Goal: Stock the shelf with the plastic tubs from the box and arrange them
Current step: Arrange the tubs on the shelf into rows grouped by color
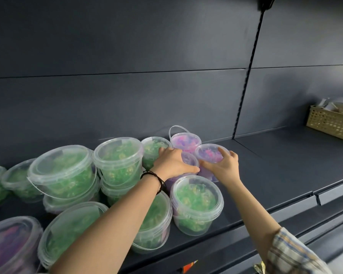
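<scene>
Gripped from above by the left hand (174, 163), fingers curled over its lid, a near purple-filled tub (191, 159) stands on the dark grey metal shelf (275, 165). Just beside it, a second purple-filled tub (208, 154) is clasped round its rim by the right hand (224, 167). A handled purple tub (185, 140) is set behind them, near the dark back panel (127, 95). Green-filled tubs (115, 161) are crowded and partly stacked to the left. A woven basket (331, 122) is seen far right, beyond a slotted upright (246, 91).
</scene>
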`<state>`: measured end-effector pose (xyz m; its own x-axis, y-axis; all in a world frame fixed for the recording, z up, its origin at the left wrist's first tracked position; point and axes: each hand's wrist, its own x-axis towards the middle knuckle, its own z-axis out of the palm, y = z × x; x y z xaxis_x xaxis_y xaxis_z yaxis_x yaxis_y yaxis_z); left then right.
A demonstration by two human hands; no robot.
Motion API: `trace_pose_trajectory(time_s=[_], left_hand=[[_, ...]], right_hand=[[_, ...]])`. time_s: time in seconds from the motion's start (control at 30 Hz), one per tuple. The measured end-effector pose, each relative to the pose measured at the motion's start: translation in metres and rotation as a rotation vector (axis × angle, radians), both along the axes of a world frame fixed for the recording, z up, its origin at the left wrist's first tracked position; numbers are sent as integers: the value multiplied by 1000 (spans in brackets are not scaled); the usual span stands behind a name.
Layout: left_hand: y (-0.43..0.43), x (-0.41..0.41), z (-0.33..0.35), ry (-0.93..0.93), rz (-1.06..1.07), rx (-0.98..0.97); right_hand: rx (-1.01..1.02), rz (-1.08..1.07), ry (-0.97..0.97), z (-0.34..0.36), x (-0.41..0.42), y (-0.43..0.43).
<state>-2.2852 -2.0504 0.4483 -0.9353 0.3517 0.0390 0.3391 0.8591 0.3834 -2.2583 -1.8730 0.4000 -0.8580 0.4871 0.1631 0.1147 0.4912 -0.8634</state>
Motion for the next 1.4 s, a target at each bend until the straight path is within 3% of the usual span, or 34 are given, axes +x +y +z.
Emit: trace_pose_trajectory(time_s=[0.27,0.73,0.93,1.07,1.2,1.4], left_hand=[[-14,-2,-2,16,-27,-7],[-20,5,-2,33,-72,26],[-26,42,18,74,-179,213],[-50,77,41,123,-192,442],[-89,119,66,63,-181,738],[-181,182,68,112,-203,863]], right_hand=[[-43,-217,-26,8,0,34],[-43,-131,134,19,22,15],[-34,-91,339,60,46,-7],[-36,-29,446,87,77,-32],[-81,111,485,108,115,-77],[-145,307,445,103,169,-175]])
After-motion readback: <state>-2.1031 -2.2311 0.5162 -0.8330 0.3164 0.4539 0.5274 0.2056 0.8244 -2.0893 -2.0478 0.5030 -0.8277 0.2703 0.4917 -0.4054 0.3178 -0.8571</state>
